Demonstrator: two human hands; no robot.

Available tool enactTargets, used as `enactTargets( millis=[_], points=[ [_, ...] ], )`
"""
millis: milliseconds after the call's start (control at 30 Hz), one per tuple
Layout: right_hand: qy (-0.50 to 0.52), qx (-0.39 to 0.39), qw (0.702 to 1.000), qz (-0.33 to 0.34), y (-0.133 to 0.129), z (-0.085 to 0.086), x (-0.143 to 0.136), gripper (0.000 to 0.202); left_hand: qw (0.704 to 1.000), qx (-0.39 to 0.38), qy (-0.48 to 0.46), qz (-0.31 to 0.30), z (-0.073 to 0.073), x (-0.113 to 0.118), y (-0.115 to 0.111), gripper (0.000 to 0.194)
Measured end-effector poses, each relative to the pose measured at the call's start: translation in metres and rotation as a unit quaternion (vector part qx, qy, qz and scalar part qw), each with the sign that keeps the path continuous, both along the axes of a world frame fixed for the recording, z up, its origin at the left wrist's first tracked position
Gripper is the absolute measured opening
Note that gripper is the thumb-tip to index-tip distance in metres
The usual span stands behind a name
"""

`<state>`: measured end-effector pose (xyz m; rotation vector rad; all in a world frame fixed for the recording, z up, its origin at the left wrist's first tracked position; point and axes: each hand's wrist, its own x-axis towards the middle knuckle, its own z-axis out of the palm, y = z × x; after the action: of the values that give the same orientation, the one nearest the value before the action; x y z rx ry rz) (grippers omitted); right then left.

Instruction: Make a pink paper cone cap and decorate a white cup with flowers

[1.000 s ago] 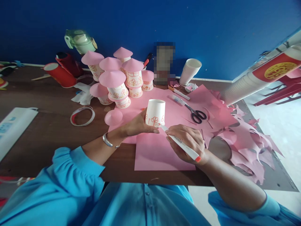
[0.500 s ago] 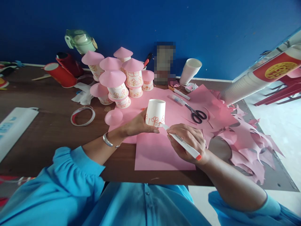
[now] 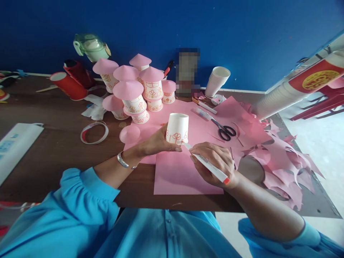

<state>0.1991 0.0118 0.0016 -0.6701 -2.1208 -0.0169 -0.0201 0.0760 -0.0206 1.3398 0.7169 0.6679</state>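
Upside down above the pink paper sits a white paper cup (image 3: 177, 125), with red flowers drawn around its lower part. My left hand (image 3: 157, 141) is closed on the cup from the left, thumb along its bottom edge and the other fingers mostly hidden behind it. In my right hand (image 3: 213, 161) is a white marker pen (image 3: 211, 166) with a red end. Its tip touches or nearly touches the cup's lower right edge. A pink paper cone (image 3: 130, 134) lies left of my left hand. Behind stand several decorated cups with pink cone roofs (image 3: 128, 89).
Scissors (image 3: 225, 132) and another marker (image 3: 204, 106) lie on pink paper (image 3: 188, 179). Cut pink scraps (image 3: 282, 172) cover the right side. A tape roll (image 3: 94, 132) lies left. Stacked cups (image 3: 217, 81) stand by the blue wall; a long cup sleeve (image 3: 295, 89) leans at right.
The marker and my right hand have shifted very slightly left along the cup's lower edge. The cup and my left hand stay almost the same.
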Motion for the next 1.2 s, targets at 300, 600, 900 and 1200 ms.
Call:
enactTargets(
  millis=[300, 600, 900, 1200],
  points=[
    [0.014, 0.003, 0.999, 0.029, 0.0005, -0.0006, -0.0003, 0.018, 1.0, -0.006, 0.001, -0.008, 0.0024, 0.0, 0.0007, 0.059],
    [0.007, 0.008, 1.0, 0.017, 0.0003, -0.0001, -0.0001, 0.022, 0.999, -0.031, -0.038, -0.009, -0.0003, -0.001, -0.0008, 0.056],
    [0.011, 0.015, 1.0, 0.012, 0.0005, -0.0011, -0.0001, 0.022, 0.997, -0.01, -0.069, -0.033, -0.0038, -0.0011, 0.0009, 0.048],
    [-0.002, 0.006, 1.0, 0.008, 0.0011, -0.002, 0.0007, 0.023, 0.996, -0.013, -0.079, -0.047, -0.0057, 0.0, 0.0014, 0.043]
  ],
)
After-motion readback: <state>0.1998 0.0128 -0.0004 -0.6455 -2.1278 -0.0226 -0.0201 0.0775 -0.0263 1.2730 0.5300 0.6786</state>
